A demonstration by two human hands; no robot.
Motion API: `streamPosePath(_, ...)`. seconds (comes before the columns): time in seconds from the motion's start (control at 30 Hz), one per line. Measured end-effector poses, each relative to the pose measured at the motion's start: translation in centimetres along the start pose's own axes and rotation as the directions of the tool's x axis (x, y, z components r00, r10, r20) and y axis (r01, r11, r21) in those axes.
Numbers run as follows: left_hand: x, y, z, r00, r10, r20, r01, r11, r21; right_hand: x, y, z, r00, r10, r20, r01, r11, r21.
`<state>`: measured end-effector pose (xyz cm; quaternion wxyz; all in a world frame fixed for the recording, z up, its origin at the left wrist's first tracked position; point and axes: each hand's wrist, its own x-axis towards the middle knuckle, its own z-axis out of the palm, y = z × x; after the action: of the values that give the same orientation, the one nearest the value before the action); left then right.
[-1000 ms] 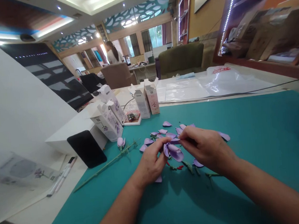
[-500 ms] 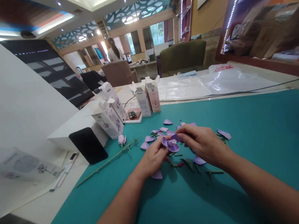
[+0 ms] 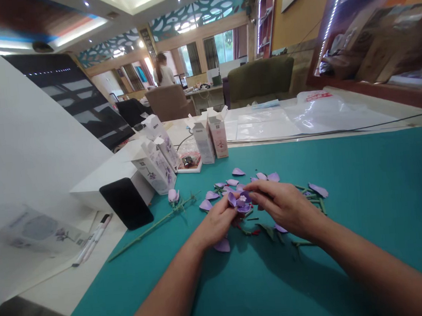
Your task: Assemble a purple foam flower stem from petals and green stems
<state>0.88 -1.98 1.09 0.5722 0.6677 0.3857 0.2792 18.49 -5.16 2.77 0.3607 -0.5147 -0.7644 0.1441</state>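
Both my hands meet over the teal mat [image 3: 364,199] and pinch a small purple flower [image 3: 241,202] between their fingertips. My left hand [image 3: 216,223] grips it from the left, fingers closed. From the right, my right hand [image 3: 284,206] closes thumb and fingers on its petals. Several loose purple petals [image 3: 238,171] lie scattered around the hands, one petal [image 3: 222,245] just below my left wrist. Small green and red pieces [image 3: 255,231] lie under the hands. A green stem with a purple bud [image 3: 172,196] lies to the left.
Several open white cartons [image 3: 153,165] stand at the mat's far left edge, with a black phone [image 3: 126,203] leaning on a white box. Pens [image 3: 91,239] lie on the white table. Clear plastic sheets [image 3: 302,116] and a cable lie behind. A person stands far back.
The flower is drawn in tighter between my fingers and sits slightly lower and nearer the mat. The view has tilted a little; both hands stay together.
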Motion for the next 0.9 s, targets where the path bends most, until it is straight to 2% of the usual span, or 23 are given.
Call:
streamPosePath(0.1, -0.1, 0.3, 0.0, 1.000, -0.008, 0.000, 0.008, 1.000, 0.013, -0.1, -0.1, -0.3, 1.000, -0.025, 0.017, 0.025, 1.000, -0.005)
streamPosePath(0.27, -0.5, 0.4, 0.0, 0.999, -0.008, 0.040, 0.003, 0.991, 0.131, -0.2, -0.4, -0.1, 0.986, -0.116, 0.119, 0.115, 0.993, 0.017)
streamPosePath(0.4, -0.6, 0.1, 0.0, 0.996, 0.039, 0.084, -0.058, 0.969, 0.239, -0.3, -0.7, 0.2, 0.976, -0.128, 0.177, 0.125, 0.992, 0.029)
streamPosePath(0.9, -0.5, 0.5, -0.2, 0.989, 0.027, 0.148, -0.064, 0.967, 0.246, -0.1, -1.2, -0.4, 0.977, -0.117, 0.176, 0.112, 0.993, 0.038)
